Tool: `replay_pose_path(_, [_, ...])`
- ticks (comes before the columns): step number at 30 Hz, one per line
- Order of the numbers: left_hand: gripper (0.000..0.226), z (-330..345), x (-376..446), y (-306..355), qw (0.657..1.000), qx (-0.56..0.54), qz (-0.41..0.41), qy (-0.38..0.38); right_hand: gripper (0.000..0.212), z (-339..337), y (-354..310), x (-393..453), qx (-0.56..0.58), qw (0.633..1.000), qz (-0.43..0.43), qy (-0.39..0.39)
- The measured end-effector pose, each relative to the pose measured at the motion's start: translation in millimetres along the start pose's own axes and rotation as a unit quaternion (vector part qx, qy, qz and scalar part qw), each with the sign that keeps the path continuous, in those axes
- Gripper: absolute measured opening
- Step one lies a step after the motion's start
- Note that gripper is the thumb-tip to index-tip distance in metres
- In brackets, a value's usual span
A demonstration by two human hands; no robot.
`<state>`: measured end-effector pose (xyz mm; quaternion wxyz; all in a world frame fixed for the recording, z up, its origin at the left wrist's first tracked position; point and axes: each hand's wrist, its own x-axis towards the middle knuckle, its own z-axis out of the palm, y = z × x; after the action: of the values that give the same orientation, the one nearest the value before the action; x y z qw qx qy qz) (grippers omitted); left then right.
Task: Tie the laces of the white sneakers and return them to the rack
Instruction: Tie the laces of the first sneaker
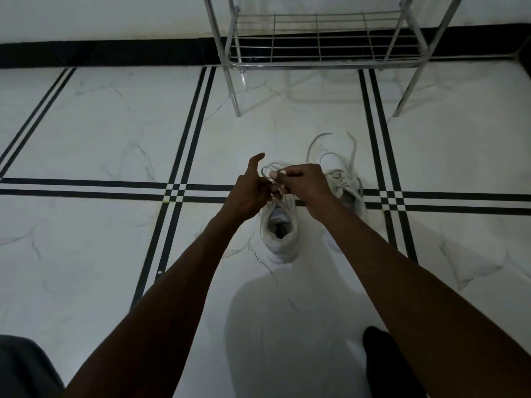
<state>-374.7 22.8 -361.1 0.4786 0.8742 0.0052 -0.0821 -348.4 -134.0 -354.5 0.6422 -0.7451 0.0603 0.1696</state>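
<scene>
Two white sneakers stand on the tiled floor. The near sneaker (280,231) points away from me, its opening towards me. Both hands meet above its tongue. My left hand (253,191) pinches its lace with the index finger raised. My right hand (301,183) grips a loop of the same lace (270,169). The second sneaker (349,188) lies to the right, partly behind my right hand, its laces (319,139) loose and spread on the floor. The metal wire rack (319,38) stands beyond them by the wall.
The floor is white marble-look tile with black double stripes (184,156). A black skirting (100,53) runs along the wall. The rack's legs (235,96) stand just past the shoes. A dark foot (385,360) shows at the bottom right, grey cloth (23,366) at the bottom left.
</scene>
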Motion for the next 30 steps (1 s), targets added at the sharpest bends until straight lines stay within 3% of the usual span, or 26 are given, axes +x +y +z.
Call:
replay_pose_path(3, [0.074, -4, -3, -11, 0.992, -0.116, -0.058, -0.002, 0.024, -1, 4, 1, 0.154, 0.987, 0.039, -0.035])
replay_pose_path(5, [0.07, -9, -4, -19, 0.978, -0.189, -0.092, -0.013, 0.029, -7, 6, -2, 0.164, 0.981, 0.042, -0.094])
replay_pose_path(7, [0.063, -13, -2, -26, 0.967, -0.225, -0.115, -0.016, 0.028, -14, 2, -6, 0.07, 0.987, 0.016, -0.144])
replay_pose_path(9, [0.059, -13, 2, -27, 0.963, -0.236, -0.127, -0.013, 0.024, -20, -6, -4, -0.104, 0.984, -0.032, -0.144])
replay_pose_path(12, [0.057, -10, 2, -16, 0.964, -0.234, -0.123, 0.002, 0.019, -17, -15, 4, -0.367, 0.912, -0.156, -0.097])
replay_pose_path(14, [0.054, -9, 1, -13, 0.966, -0.228, -0.118, 0.017, 0.016, -10, -15, 7, -0.409, 0.887, -0.207, -0.055])
replay_pose_path(19, [0.042, -11, -2, -11, 0.963, -0.253, -0.097, -0.012, 0.006, -3, -1, 4, -0.301, 0.931, -0.19, 0.083])
replay_pose_path(22, [0.052, -9, -4, -6, 0.963, -0.257, -0.066, -0.034, 0.009, -3, -2, 1, -0.173, 0.975, -0.108, 0.085])
replay_pose_path(26, [0.024, -8, -3, -10, 0.988, -0.154, -0.026, 0.021, 0.015, -9, -4, -4, -0.082, 0.994, -0.009, 0.065])
replay_pose_path(30, [0.014, -10, -15, -26, 0.985, -0.111, -0.065, 0.115, 0.01, -29, 1, -12, -0.085, 0.991, 0.059, 0.09])
